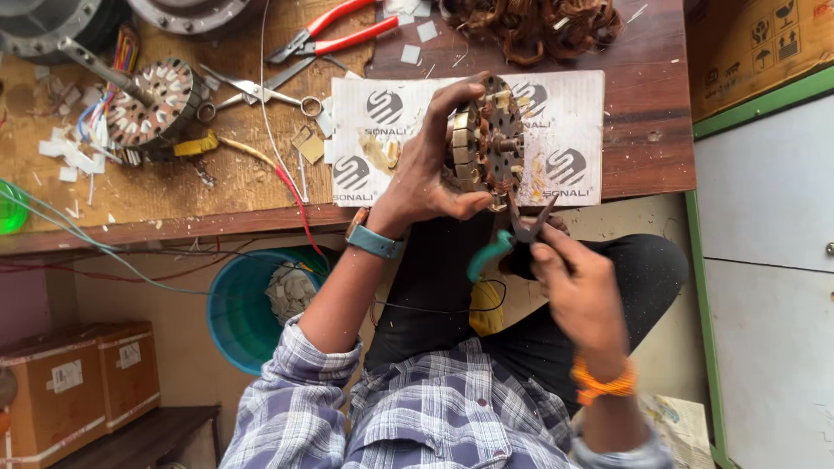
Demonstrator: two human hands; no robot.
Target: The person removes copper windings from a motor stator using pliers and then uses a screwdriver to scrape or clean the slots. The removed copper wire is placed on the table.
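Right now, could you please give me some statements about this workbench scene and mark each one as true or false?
1. The left hand holds a round motor stator. True.
2. The right hand holds a hammer. False: it holds pliers with teal handles.
3. Red-handled pliers lie on the wooden bench. True.
4. The blue bucket stands on the bench. False: it stands below the bench edge.
5. The left wrist is bare. False: it wears a teal wristband.
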